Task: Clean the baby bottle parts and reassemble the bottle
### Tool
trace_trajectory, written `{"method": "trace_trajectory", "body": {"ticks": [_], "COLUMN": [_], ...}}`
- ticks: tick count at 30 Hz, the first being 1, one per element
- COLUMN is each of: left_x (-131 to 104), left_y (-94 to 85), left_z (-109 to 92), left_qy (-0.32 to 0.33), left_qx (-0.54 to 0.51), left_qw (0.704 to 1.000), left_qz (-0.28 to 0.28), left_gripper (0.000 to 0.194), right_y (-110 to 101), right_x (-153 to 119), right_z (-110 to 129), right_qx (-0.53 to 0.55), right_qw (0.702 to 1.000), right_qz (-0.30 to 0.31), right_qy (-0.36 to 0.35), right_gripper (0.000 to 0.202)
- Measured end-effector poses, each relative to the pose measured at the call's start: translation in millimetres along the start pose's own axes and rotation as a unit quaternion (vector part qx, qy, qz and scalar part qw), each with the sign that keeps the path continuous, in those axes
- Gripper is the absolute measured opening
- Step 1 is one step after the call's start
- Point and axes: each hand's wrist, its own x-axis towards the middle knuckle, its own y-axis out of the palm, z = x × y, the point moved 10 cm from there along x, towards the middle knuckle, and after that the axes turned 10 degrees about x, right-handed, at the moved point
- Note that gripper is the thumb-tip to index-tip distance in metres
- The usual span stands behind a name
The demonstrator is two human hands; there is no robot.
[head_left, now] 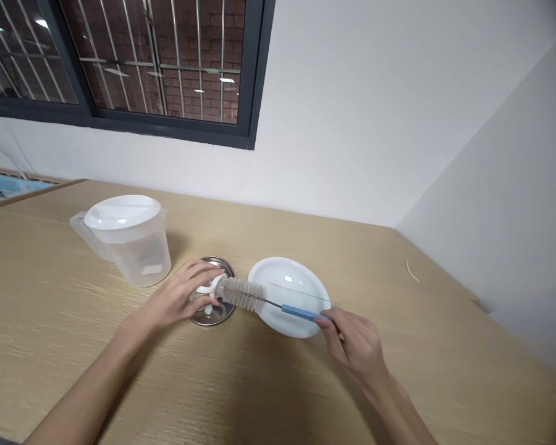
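The left hand (185, 292) is curling around a white bottle (209, 288), or something like one, above the steel plate (223, 313); the right hand (358, 341) is pinching the brush (243, 293) by its blue handle (301, 313). The bristles are meeting the bottle's end, so keeping both in line probably helps. I'm counting one brush, one bottle, one plate, one bowl (275, 272), one jug (136, 252).

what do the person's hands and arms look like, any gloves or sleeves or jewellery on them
The left hand and right hand are ungloved, with slender fingers. The left forearm and right forearm are slim and bare as far as the picture shows: no sleeve, watch or bracelet. No ring shows on the visible fingers; nail details are too small to tell.
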Motion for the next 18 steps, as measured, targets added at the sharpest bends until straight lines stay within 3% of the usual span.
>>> {"method": "trace_trajectory", "body": {"ticks": [3, 6, 10, 13, 18], "left_x": [-0.1, 0.0, 0.0, -0.4, -0.7], "left_y": [-1.9, -3.0, -4.0, -5.6, -8.7], "left_z": [2.2, 5.2, 4.3, 1.8, 1.2], "left_qy": [-0.007, -0.017, -0.006, 0.011, 0.025], "left_qx": [0.012, 0.007, 0.006, 0.008, 0.024], "left_qw": [1.0, 1.0, 1.0, 1.0, 0.998], "left_qz": [0.001, 0.012, 0.001, -0.027, -0.06], "left_gripper": [0.048, 0.048, 0.05, 0.052, 0.058], "right_y": [2.1, -1.8, -5.8, -8.2, -2.9], "right_x": [-0.7, -1.7, -1.6, 1.4, 6.2], "right_z": [0.0, 7.1, 15.5, 10.7, 7.7], "right_qx": [0.006, -0.016, -0.064, -0.028, 0.018], "right_qw": [1.0, 0.999, 0.995, 0.999, 1.0], "right_qz": [-0.003, -0.01, -0.002, -0.007, -0.007], "right_qy": [0.002, -0.032, -0.07, -0.033, 0.02], "right_gripper": [0.007, 0.03, 0.029, 0.006, 0.018]}}
